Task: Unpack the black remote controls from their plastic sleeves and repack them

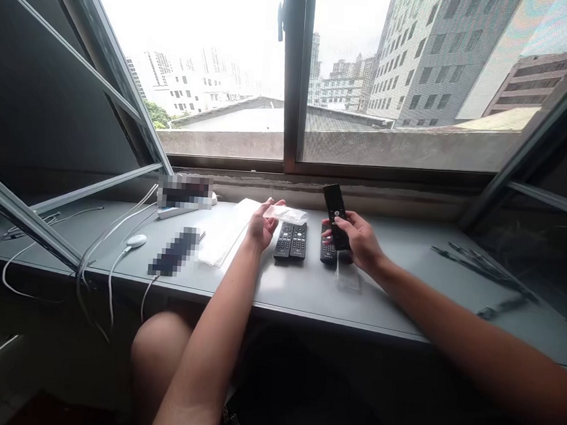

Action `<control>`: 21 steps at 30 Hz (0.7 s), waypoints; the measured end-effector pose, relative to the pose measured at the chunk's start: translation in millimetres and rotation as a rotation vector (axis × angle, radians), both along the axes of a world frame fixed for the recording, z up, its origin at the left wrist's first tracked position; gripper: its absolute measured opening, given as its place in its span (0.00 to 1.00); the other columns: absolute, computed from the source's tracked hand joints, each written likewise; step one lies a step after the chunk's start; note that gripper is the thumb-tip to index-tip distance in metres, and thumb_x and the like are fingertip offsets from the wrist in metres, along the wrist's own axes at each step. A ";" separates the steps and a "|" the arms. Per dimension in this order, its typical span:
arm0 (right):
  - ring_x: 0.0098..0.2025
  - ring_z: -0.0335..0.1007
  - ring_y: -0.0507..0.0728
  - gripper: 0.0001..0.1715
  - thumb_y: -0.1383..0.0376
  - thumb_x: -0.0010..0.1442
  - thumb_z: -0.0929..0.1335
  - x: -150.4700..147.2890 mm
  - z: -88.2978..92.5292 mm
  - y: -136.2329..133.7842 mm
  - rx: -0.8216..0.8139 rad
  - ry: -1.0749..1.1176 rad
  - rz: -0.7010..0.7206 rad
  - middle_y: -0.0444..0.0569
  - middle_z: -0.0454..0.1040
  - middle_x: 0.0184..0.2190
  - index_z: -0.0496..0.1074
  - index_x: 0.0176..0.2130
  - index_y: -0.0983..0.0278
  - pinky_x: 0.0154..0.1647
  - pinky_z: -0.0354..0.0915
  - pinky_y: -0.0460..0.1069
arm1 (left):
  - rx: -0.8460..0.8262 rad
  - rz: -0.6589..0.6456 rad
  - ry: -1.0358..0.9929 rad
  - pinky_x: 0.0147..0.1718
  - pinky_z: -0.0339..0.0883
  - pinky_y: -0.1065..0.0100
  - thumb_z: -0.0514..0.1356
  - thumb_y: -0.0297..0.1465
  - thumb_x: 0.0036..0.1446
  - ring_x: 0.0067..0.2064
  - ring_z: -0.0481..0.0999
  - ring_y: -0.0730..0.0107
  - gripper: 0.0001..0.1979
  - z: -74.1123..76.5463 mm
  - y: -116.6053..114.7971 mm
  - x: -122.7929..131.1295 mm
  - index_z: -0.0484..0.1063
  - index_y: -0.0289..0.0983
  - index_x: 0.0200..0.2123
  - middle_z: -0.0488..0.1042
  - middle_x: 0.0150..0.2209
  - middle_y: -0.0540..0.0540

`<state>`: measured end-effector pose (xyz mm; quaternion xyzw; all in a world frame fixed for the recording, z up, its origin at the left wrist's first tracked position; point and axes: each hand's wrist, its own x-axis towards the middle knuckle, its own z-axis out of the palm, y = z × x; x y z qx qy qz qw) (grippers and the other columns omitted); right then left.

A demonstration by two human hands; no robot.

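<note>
Right hand [359, 238]: grip shut round lower body of black remote control [335, 200], held tilted upright, top keys uncovered. Left hand [262, 225]: grip open, empty, fingers just beside clear plastic bag [290, 215]. Two remotes [291, 240] flat on grey bench [395, 278].
</note>
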<state>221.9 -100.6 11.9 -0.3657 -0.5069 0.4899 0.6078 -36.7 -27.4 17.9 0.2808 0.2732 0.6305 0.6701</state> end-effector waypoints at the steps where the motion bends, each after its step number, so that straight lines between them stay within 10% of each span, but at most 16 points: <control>1: 0.35 0.81 0.59 0.12 0.58 0.67 0.76 1.0 1.0 1.1 -0.034 0.051 0.018 0.52 0.84 0.47 0.74 0.44 0.59 0.30 0.79 0.53 | -0.005 0.005 -0.001 0.24 0.73 0.81 0.69 0.33 0.67 0.34 0.83 0.76 0.14 0.5 -0.4 -0.1 0.77 0.36 0.52 0.83 0.57 0.37; 11: 0.23 0.65 0.54 0.17 0.58 0.76 0.60 8.7 10.3 7.8 -0.329 0.412 0.284 0.53 0.77 0.35 0.75 0.47 0.62 0.16 0.66 0.48 | -0.024 0.014 -0.001 0.24 0.73 0.80 0.69 0.33 0.67 0.33 0.83 0.77 0.15 1.4 -0.5 -0.5 0.77 0.36 0.54 0.83 0.56 0.37; 21: 0.35 0.77 0.57 0.03 0.64 0.74 0.69 4.9 15.1 3.7 -0.450 0.430 0.201 0.53 0.79 0.40 0.73 0.47 0.61 0.24 0.78 0.46 | -0.003 0.016 0.004 0.24 0.72 0.81 0.69 0.33 0.66 0.33 0.82 0.78 0.11 0.1 -0.5 -0.2 0.76 0.36 0.49 0.83 0.56 0.36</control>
